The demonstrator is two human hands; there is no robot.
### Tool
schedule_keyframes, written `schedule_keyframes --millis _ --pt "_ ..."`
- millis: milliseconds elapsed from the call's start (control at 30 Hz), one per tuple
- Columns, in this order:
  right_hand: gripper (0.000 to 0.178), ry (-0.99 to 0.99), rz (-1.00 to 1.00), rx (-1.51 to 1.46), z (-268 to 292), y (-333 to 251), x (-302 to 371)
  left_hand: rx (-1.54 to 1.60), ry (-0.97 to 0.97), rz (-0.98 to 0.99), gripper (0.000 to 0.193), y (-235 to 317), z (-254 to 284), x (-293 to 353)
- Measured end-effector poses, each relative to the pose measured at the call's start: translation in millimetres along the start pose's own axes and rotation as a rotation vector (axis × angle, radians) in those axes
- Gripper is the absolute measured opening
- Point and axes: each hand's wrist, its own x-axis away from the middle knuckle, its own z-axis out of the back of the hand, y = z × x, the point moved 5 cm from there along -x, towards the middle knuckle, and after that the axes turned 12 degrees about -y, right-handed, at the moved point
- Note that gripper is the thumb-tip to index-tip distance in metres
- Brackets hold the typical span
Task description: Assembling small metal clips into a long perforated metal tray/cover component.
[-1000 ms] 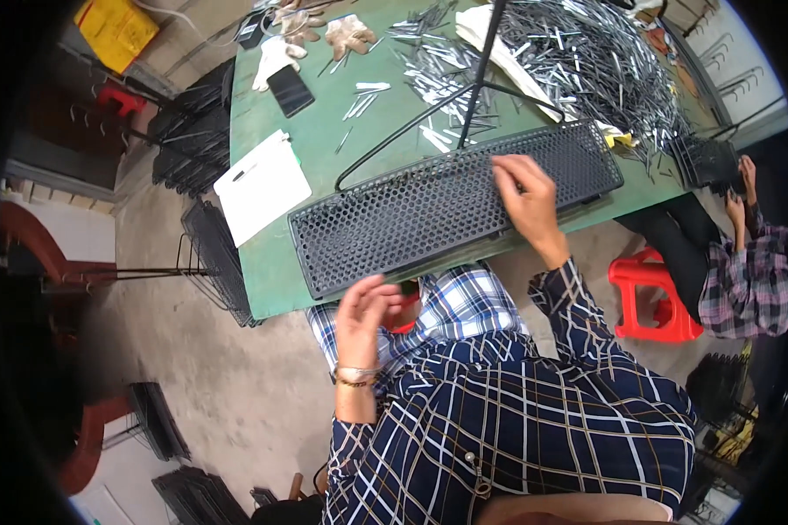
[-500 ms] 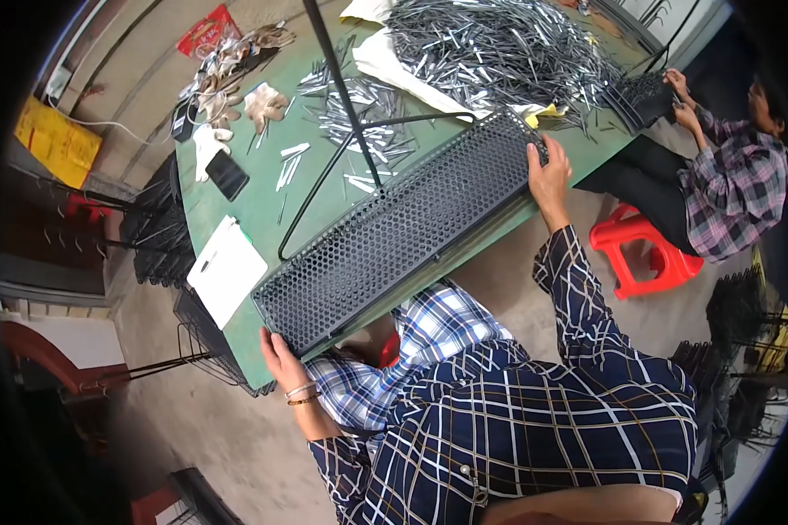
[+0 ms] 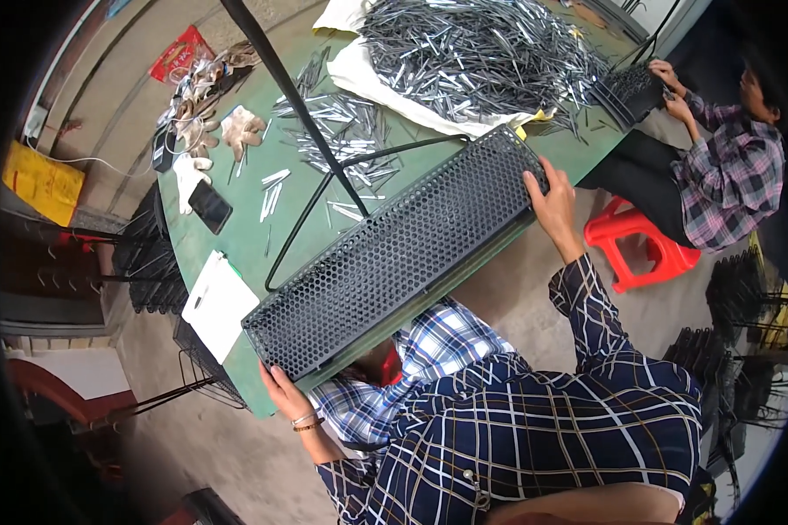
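A long black perforated metal tray (image 3: pixel 394 249) lies slantwise over the near edge of the green table (image 3: pixel 228 210). A thin black rod (image 3: pixel 293 98) and a bent wire frame (image 3: pixel 311 214) run out from its far side. My left hand (image 3: pixel 286 395) grips the tray's near-left corner, its fingertips at the end wall. At the far-right end my right hand (image 3: pixel 553 203) clasps the other short side, thumb on the near side and fingers partly hidden behind.
Behind the tray, a large heap of thin metal pieces (image 3: pixel 481 57) lies on a white sack. Gloves (image 3: pixel 242 129), a phone (image 3: pixel 210 206) and a clipboard with paper (image 3: pixel 221 302) are at the left. A co-worker (image 3: pixel 731 175) sits at right near a red stool (image 3: pixel 643 241), handling a black mesh part.
The tray has shifted slightly down and left at its left end, with both hands still on it. Its rod leans further left, and my view has shifted a little.
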Motion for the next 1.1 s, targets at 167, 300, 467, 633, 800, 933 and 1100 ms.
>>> schedule_keyframes --millis 167,300,467,633,800,933,1100 --pt "0.046 0.009 0.016 0.010 14 -5 10 0.056 -0.072 0.047 0.045 -1 6 -1" --pt "0.044 0.038 0.033 0.031 20 -6 22 0.066 -0.075 0.031 0.045 -3 10 5" --pt "0.036 -0.147 0.041 0.109 27 -9 0 0.037 -0.030 0.082 0.040 -6 11 15" --pt "0.027 -0.101 0.435 0.047 23 -63 -78 0.235 -0.075 0.229 0.038 -22 26 5" --pt "0.048 -0.313 0.394 0.430 -58 -97 -183 0.192 -0.027 0.063 0.042 -6 20 -4" --pt "0.069 -0.461 0.255 0.588 -98 -110 -212 0.185 -0.002 0.139 0.044 3 13 -3" --pt "0.072 -0.526 0.188 0.719 -118 -134 -220 0.208 0.085 0.124 0.037 26 24 -2"
